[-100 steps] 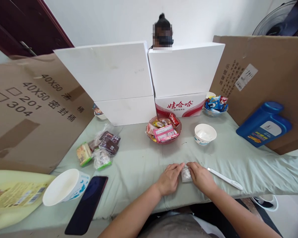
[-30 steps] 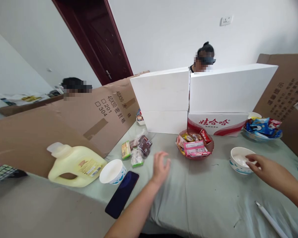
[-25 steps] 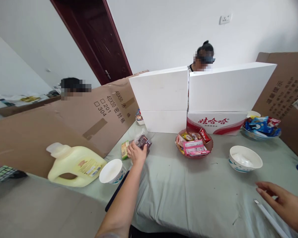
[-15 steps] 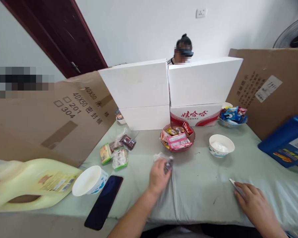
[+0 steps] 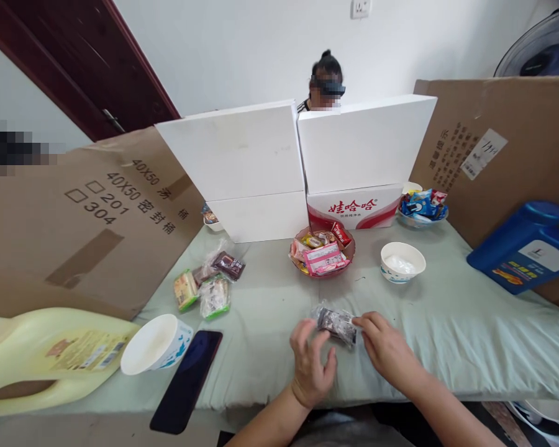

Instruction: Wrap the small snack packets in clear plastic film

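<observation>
While both hands (image 5: pixel 345 354) loosely curled, fingertips on dark snack packet (image 5: pixel 336 323).

A white wall (image 5: pixel 242 43) with a socket (image 5: pixel 359 7) stands behind. A dark red door (image 5: pixel 97 68) is at left. A table (image 5: pixel 447 323) under pale green cloth is fenced by cardboard (image 5: pixel 74 211) and white boards (image 5: pixel 233 149). A fan (image 5: pixel 540 43) shows at upper right. Even daylight.

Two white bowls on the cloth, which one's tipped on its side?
The left one, the white bowl beside the black phone, lies tilted with its mouth facing the camera. The other bowl, by the snack basket, stands upright.
</observation>
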Action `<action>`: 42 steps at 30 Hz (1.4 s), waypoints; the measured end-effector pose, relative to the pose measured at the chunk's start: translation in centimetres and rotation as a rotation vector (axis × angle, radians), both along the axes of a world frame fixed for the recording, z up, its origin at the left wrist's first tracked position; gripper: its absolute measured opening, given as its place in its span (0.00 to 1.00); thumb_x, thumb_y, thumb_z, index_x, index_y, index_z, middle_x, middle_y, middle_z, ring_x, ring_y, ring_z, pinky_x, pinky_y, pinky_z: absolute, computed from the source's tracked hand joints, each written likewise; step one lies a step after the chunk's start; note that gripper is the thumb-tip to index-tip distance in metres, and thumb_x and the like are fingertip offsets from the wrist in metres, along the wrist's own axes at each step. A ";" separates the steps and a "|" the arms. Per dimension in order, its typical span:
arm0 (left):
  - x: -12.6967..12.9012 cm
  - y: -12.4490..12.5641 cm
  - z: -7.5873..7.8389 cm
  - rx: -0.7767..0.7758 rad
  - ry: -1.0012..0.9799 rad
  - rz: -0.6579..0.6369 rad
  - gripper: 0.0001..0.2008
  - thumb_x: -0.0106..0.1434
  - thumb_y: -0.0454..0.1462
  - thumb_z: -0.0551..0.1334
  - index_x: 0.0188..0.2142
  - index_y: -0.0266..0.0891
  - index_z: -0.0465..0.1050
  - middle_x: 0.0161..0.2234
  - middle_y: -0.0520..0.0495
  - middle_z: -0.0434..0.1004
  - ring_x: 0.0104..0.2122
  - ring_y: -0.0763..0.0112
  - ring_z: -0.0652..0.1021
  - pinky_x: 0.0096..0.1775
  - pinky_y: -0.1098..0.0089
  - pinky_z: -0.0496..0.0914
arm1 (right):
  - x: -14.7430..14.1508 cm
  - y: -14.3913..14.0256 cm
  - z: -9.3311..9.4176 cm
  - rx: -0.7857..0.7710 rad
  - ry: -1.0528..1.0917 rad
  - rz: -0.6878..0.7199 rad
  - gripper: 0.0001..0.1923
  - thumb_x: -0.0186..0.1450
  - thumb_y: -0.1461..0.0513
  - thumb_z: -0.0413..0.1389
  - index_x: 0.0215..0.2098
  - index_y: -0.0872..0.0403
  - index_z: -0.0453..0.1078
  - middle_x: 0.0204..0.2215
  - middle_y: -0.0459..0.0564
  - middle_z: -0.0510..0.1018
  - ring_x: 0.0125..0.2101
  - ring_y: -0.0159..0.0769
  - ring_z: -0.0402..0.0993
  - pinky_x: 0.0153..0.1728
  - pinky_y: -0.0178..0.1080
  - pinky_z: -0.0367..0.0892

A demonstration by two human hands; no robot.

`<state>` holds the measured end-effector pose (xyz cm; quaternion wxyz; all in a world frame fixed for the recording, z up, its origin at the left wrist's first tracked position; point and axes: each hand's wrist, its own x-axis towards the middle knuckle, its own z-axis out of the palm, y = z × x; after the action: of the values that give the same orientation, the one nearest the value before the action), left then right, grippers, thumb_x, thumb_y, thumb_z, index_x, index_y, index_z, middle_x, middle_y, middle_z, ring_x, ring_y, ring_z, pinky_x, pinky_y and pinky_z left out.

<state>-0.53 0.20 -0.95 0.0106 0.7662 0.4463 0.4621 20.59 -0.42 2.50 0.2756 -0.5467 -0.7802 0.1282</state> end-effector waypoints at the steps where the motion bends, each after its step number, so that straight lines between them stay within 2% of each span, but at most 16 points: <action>1: -0.2 0.2 0.0 -0.033 -0.053 0.083 0.21 0.63 0.34 0.59 0.55 0.40 0.61 0.58 0.35 0.59 0.59 0.51 0.63 0.54 0.47 0.65 | -0.9 0.3 0.2 0.001 -0.008 0.022 0.19 0.65 0.70 0.43 0.51 0.51 0.67 0.42 0.53 0.73 0.41 0.37 0.73 0.42 0.42 0.71; 3: -0.5 0.8 0.1 -0.122 -0.104 0.141 0.25 0.65 0.36 0.57 0.60 0.37 0.54 0.58 0.33 0.60 0.58 0.52 0.65 0.53 0.48 0.67 | -2.1 0.8 0.2 -0.007 -0.019 0.043 0.20 0.65 0.71 0.44 0.50 0.52 0.67 0.41 0.53 0.73 0.40 0.37 0.73 0.42 0.41 0.71; 5: -0.8 1.1 0.2 -0.155 -0.017 -0.022 0.22 0.66 0.35 0.55 0.59 0.39 0.58 0.53 0.37 0.67 0.56 0.56 0.68 0.52 0.51 0.68 | -2.8 1.0 0.1 -0.015 -0.011 0.044 0.20 0.65 0.72 0.44 0.51 0.52 0.66 0.42 0.52 0.73 0.41 0.37 0.72 0.43 0.41 0.71; 7: -0.8 1.2 0.4 -0.143 0.146 -0.251 0.14 0.65 0.34 0.55 0.51 0.42 0.67 0.49 0.41 0.72 0.54 0.56 0.70 0.52 0.51 0.68 | -3.1 1.0 0.1 -0.021 -0.016 0.040 0.20 0.65 0.72 0.44 0.51 0.52 0.66 0.42 0.52 0.73 0.42 0.37 0.72 0.44 0.40 0.70; 9: -0.7 1.1 0.6 -0.137 0.248 -0.356 0.11 0.64 0.32 0.55 0.43 0.41 0.72 0.48 0.42 0.73 0.53 0.55 0.70 0.52 0.50 0.68 | -3.0 0.8 0.5 -0.039 -0.077 0.047 0.19 0.65 0.72 0.45 0.49 0.52 0.67 0.41 0.52 0.73 0.41 0.37 0.72 0.43 0.41 0.70; 12: -0.4 0.8 0.6 -0.157 0.242 -0.351 0.11 0.63 0.30 0.55 0.43 0.40 0.72 0.48 0.41 0.73 0.52 0.55 0.70 0.51 0.51 0.69 | -1.6 0.0 1.1 -0.081 -0.206 0.050 0.19 0.63 0.72 0.45 0.46 0.51 0.70 0.39 0.51 0.74 0.40 0.39 0.73 0.40 0.40 0.70; 15: -0.7 0.7 0.3 -0.152 0.196 -0.355 0.13 0.62 0.30 0.56 0.45 0.40 0.70 0.49 0.40 0.71 0.54 0.56 0.69 0.53 0.53 0.68 | 1.7 -1.0 0.9 -0.103 -0.247 -0.011 0.21 0.63 0.72 0.44 0.47 0.50 0.71 0.39 0.51 0.74 0.37 0.37 0.74 0.37 0.38 0.69; 19: -1.4 1.2 -0.5 -0.171 0.027 -0.173 0.23 0.62 0.35 0.59 0.57 0.39 0.59 0.55 0.36 0.64 0.56 0.55 0.68 0.53 0.52 0.68 | 7.4 -2.1 -0.9 -0.122 -0.297 -0.174 0.20 0.64 0.68 0.43 0.45 0.50 0.72 0.38 0.51 0.76 0.36 0.38 0.75 0.37 0.40 0.69; 22: -1.9 2.6 -0.1 -0.272 -0.069 -0.053 0.33 0.63 0.40 0.61 0.64 0.39 0.48 0.60 0.33 0.58 0.59 0.53 0.65 0.54 0.50 0.67 | 9.3 -2.3 -2.0 -0.088 -0.328 -0.261 0.16 0.65 0.65 0.44 0.41 0.51 0.74 0.37 0.52 0.77 0.37 0.42 0.74 0.40 0.46 0.69; 24: -2.0 4.0 0.7 -0.321 -0.061 -0.073 0.35 0.63 0.41 0.62 0.65 0.40 0.47 0.60 0.34 0.59 0.60 0.53 0.64 0.56 0.50 0.65 | 8.4 -2.1 -2.1 -0.041 -0.272 -0.258 0.13 0.66 0.62 0.47 0.41 0.51 0.74 0.38 0.54 0.77 0.40 0.44 0.73 0.44 0.48 0.68; 27: -1.7 5.7 2.1 -0.334 0.041 -0.194 0.33 0.62 0.41 0.63 0.63 0.41 0.53 0.55 0.38 0.67 0.59 0.53 0.65 0.57 0.48 0.62 | 4.5 -1.6 -1.7 0.001 -0.131 -0.170 0.13 0.66 0.58 0.51 0.47 0.51 0.71 0.42 0.54 0.76 0.44 0.44 0.72 0.46 0.48 0.68; 30: -1.3 6.5 3.0 -0.358 0.106 -0.262 0.25 0.62 0.38 0.61 0.58 0.40 0.63 0.43 0.42 0.76 0.48 0.57 0.73 0.51 0.52 0.67 | 0.0 -1.0 -1.3 0.046 -0.053 -0.102 0.24 0.62 0.56 0.57 0.56 0.51 0.63 0.50 0.56 0.73 0.50 0.47 0.68 0.49 0.50 0.67; 33: -1.6 6.3 3.3 -0.361 0.113 -0.280 0.13 0.62 0.34 0.59 0.46 0.40 0.73 0.34 0.45 0.77 0.38 0.61 0.75 0.45 0.56 0.71 | -2.4 -0.3 -1.6 0.082 -0.056 -0.089 0.33 0.58 0.57 0.60 0.60 0.53 0.58 0.52 0.58 0.71 0.53 0.51 0.65 0.51 0.54 0.64; 37: -4.0 5.2 4.1 -0.370 0.083 -0.367 0.08 0.61 0.32 0.57 0.34 0.42 0.75 0.34 0.45 0.78 0.42 0.61 0.76 0.46 0.57 0.71 | -1.2 0.0 -1.9 0.079 -0.040 -0.082 0.17 0.61 0.66 0.52 0.49 0.52 0.68 0.45 0.55 0.74 0.48 0.46 0.68 0.49 0.53 0.65; 39: -5.4 4.4 5.0 -0.403 0.126 -0.431 0.09 0.59 0.30 0.57 0.34 0.43 0.75 0.39 0.45 0.79 0.49 0.60 0.74 0.49 0.56 0.70 | 0.4 -0.4 -1.8 0.079 -0.005 -0.036 0.16 0.61 0.69 0.48 0.44 0.51 0.70 0.47 0.55 0.73 0.50 0.45 0.67 0.50 0.52 0.66; 42: -7.1 2.7 6.7 -0.428 0.311 -0.558 0.15 0.53 0.25 0.56 0.32 0.47 0.75 0.41 0.50 0.80 0.56 0.62 0.69 0.55 0.55 0.67 | 2.7 -1.7 -1.1 0.033 -0.001 0.084 0.21 0.57 0.71 0.47 0.43 0.50 0.71 0.55 0.53 0.68 0.58 0.45 0.61 0.55 0.53 0.63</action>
<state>-7.64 2.90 5.73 0.2278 0.8997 0.3033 0.2159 23.25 -2.10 1.36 0.2783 -0.5089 -0.8047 0.1266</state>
